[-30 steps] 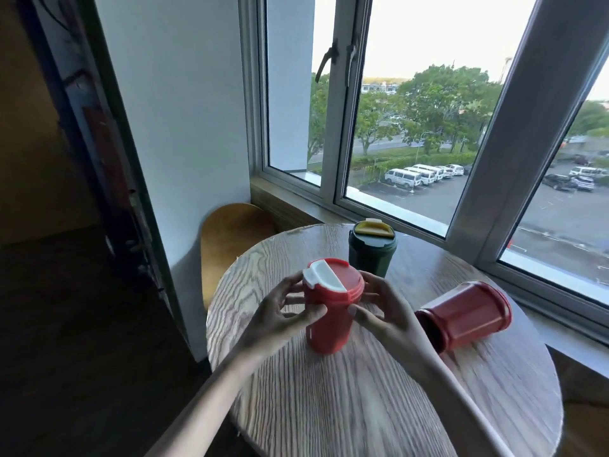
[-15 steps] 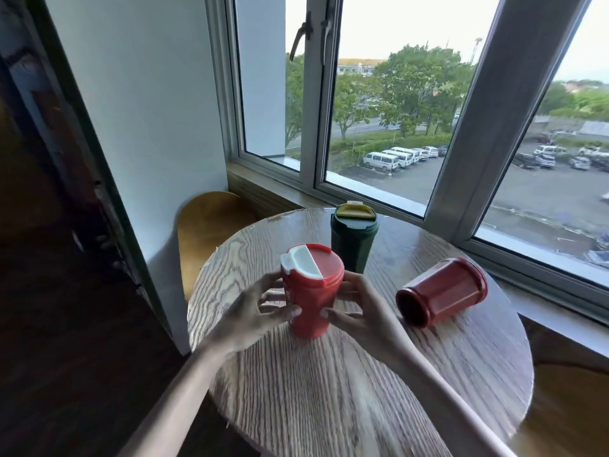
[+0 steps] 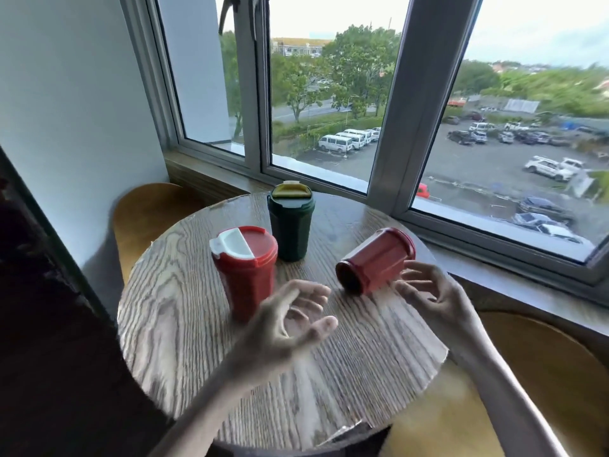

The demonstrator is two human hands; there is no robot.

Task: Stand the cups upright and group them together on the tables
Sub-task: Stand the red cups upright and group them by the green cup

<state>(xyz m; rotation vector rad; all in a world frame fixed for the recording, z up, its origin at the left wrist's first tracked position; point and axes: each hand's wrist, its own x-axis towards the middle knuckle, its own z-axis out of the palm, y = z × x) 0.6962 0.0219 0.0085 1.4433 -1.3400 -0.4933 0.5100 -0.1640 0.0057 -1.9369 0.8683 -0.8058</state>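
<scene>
A red cup with a white-flapped lid point(image 3: 245, 268) stands upright on the round wooden table point(image 3: 184, 324). Just behind it stands a dark green cup with a yellow lid point(image 3: 290, 222), also upright. To the right a second red cup point(image 3: 375, 260) lies on its side, its base toward me and its lid toward the window. My left hand point(image 3: 290, 324) hovers blurred in front of the upright red cup, fingers loosely spread and holding nothing. My right hand point(image 3: 428, 291) is open just right of the lying cup, fingertips near its side; contact is unclear.
A window with a grey frame point(image 3: 395, 127) and a sill point(image 3: 494, 268) runs close behind the table. One yellow wooden chair point(image 3: 148, 212) stands at the left by the white wall, another point(image 3: 543, 374) at the lower right. The table edge is near my body.
Both hands have let go of the upright red cup. My right hand has moved right to the lying red cup, and my left hand has drawn back toward me. The camera has shifted.
</scene>
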